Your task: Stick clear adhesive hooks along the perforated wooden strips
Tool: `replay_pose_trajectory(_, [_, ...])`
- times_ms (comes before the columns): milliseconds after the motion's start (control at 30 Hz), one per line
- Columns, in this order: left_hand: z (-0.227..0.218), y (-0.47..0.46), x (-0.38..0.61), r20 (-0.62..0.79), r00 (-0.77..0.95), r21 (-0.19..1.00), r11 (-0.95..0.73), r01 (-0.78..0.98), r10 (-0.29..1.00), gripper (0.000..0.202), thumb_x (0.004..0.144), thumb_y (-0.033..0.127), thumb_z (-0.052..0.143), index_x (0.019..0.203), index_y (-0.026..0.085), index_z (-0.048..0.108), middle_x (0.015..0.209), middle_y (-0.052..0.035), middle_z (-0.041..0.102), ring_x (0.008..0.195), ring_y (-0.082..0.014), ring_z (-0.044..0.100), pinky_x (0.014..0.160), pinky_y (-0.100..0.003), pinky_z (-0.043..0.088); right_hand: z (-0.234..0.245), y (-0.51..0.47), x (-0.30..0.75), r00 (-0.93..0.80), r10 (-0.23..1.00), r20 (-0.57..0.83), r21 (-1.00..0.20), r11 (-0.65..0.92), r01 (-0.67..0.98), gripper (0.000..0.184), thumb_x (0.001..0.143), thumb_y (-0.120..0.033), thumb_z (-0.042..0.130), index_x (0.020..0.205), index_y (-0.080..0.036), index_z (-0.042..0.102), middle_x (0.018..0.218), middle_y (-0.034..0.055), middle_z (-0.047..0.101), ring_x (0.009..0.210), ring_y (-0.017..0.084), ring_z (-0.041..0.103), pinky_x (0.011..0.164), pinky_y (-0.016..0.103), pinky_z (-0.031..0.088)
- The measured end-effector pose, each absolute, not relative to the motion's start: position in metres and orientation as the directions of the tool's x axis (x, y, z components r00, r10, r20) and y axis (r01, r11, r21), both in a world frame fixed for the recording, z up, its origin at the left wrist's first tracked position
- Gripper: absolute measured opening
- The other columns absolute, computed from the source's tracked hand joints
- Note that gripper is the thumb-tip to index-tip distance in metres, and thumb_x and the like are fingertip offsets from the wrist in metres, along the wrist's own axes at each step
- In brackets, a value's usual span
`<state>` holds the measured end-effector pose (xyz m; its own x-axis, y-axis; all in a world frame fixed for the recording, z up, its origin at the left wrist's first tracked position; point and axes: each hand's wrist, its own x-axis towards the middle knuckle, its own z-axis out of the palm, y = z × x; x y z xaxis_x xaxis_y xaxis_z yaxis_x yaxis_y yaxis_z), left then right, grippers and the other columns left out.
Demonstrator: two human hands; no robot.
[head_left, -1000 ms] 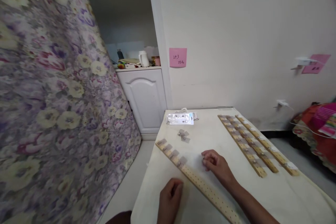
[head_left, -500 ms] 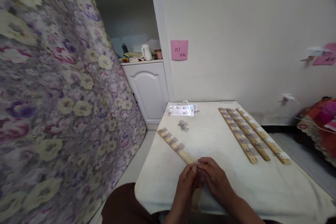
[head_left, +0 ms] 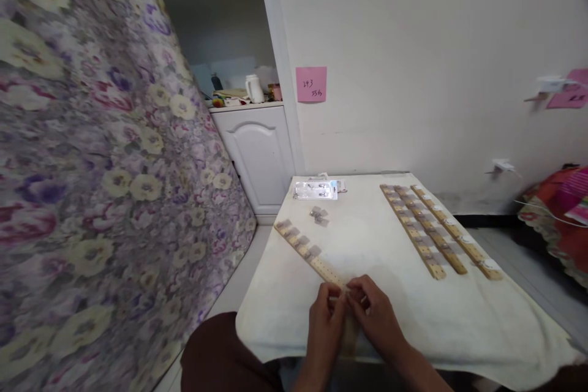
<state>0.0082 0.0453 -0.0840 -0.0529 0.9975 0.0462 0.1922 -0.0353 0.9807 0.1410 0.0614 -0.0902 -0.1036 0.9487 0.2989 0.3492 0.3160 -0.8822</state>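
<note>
My left hand [head_left: 325,321] and my right hand [head_left: 375,316] meet fingertip to fingertip above the near end of a long perforated wooden strip [head_left: 307,253] lying on the white-covered table [head_left: 463,318]. Both pinch a tiny item between them that is too small to make out. The strip's far end carries several small clear pieces. A little heap of loose clear pieces [head_left: 318,215] lies beyond it, and a clear plastic packet [head_left: 315,190] sits at the table's far edge.
Three more wooden strips [head_left: 432,229] lie side by side on the table's right. A floral mattress [head_left: 92,153] leans at the left. A white cabinet [head_left: 257,153] stands behind, a pink note [head_left: 311,84] hangs on the wall, and red bedding [head_left: 558,214] lies at the right.
My hands, apart a second ago on either side of the strip, have come together over its near end. The camera has tipped slightly downward.
</note>
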Motion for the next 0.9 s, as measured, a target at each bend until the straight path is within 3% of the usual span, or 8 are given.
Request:
replay_pose_trajectory(133, [-0.08, 0.042, 0.008, 0.074, -0.027, 0.973, -0.066, 0.221, 0.997, 0.021, 0.085, 0.041, 0.05, 0.082, 0.021, 0.055, 0.076, -0.0002, 0.065, 0.067, -0.0148, 0.059, 0.061, -0.022, 0.043, -0.089, 0.058, 0.138, -0.082, 0.964, 0.255, -0.911, 0.268, 0.315, 0.024, 0.081, -0.025, 0.052, 0.105, -0.02, 0.057, 0.081, 0.0018, 0.058, 0.069, 0.016, 0.057, 0.06, 0.025, 0.048])
replay_pose_trajectory(333, [-0.086, 0.039, 0.005, 0.03, -0.039, 0.99, -0.024, 0.141, 0.999, 0.02, 0.08, 0.039, 0.057, 0.076, 0.02, 0.053, 0.074, -0.0002, 0.064, 0.067, -0.0151, 0.059, 0.06, -0.023, 0.044, -0.095, 0.059, 0.14, -0.063, 0.983, 0.174, -0.953, 0.184, 0.241, 0.028, 0.079, -0.027, 0.052, 0.105, -0.02, 0.059, 0.082, 0.0031, 0.058, 0.076, 0.019, 0.058, 0.066, 0.028, 0.049])
replay_pose_trajectory(500, [-0.097, 0.036, 0.005, -0.071, -0.072, 0.997, 0.068, -0.045, 0.995, 0.017, 0.076, 0.029, 0.057, 0.089, 0.02, 0.053, 0.087, -0.0021, 0.063, 0.074, -0.0148, 0.061, 0.065, -0.024, 0.047, -0.106, 0.062, 0.141, -0.038, 0.994, 0.103, -0.982, 0.108, 0.156, 0.032, 0.078, -0.03, 0.052, 0.107, -0.018, 0.058, 0.079, 0.0026, 0.058, 0.071, 0.019, 0.058, 0.063, 0.03, 0.05])
replay_pose_trajectory(700, [-0.104, 0.038, 0.004, -0.111, 0.004, 0.958, 0.108, -0.266, 0.994, 0.044, 0.062, 0.02, 0.07, 0.103, 0.02, 0.052, 0.092, -0.0027, 0.061, 0.076, -0.0151, 0.062, 0.072, -0.028, 0.047, -0.109, 0.062, 0.138, -0.023, 0.997, 0.071, -0.987, 0.074, 0.141, 0.034, 0.076, -0.034, 0.054, 0.106, -0.018, 0.059, 0.074, 0.0017, 0.057, 0.063, 0.018, 0.056, 0.059, 0.029, 0.049])
replay_pose_trajectory(900, [-0.107, 0.039, -0.002, -0.112, -0.01, 0.964, 0.106, -0.242, 0.994, 0.035, 0.064, 0.028, 0.074, 0.093, 0.018, 0.057, 0.081, -0.0007, 0.063, 0.069, -0.0127, 0.058, 0.064, -0.023, 0.043, -0.101, 0.063, 0.138, -0.065, 0.996, 0.056, -0.99, 0.064, 0.127, 0.03, 0.077, -0.034, 0.055, 0.102, -0.018, 0.059, 0.07, 0.0, 0.054, 0.061, 0.016, 0.053, 0.056, 0.027, 0.047])
